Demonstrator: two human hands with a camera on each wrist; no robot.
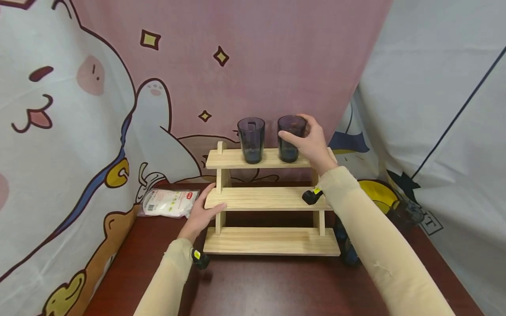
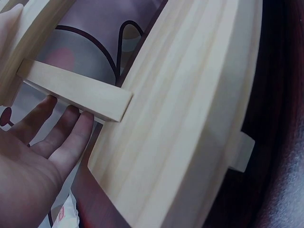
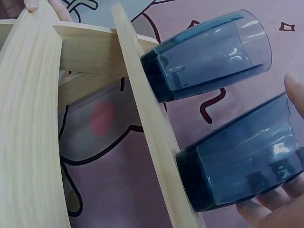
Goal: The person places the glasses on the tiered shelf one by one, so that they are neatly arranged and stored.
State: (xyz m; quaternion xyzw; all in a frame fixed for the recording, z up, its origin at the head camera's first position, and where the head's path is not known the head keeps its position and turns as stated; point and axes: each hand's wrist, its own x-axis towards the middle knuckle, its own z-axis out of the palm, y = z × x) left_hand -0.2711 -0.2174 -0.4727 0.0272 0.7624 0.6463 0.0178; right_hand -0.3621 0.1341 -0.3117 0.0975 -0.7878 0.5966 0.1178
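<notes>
Head view. One three-tier wooden display rack (image 1: 269,204), stood on a dark red table (image 1: 253,285). Two tinted faceted tumblers on its top shelf (image 1: 225,161): left-hand tumbler (image 1: 251,142), upright, towards eleven o'clock from the rack's centre; right-hand tumbler (image 1: 287,153), towards one o'clock, gripped by the right hand (image 1: 314,145). The rack is gripped at its nine o'clock end by the left hand (image 1: 201,216). One plastic-wrapped packet (image 1: 170,202), further out at nine o'clock.

Left wrist view. Fingertips are laid against the strut (image 2: 76,90), towards ten o'clock; the thumb is seen on the shelf above.

Right wrist view. Gripped tumbler at four o'clock, its base apparently on the shelf; its neighbour, apart, between one and two. The gripped tumbler should be kept upright and clear of its neighbour, the rack held firmly, and release made only once the base is fully seated.
</notes>
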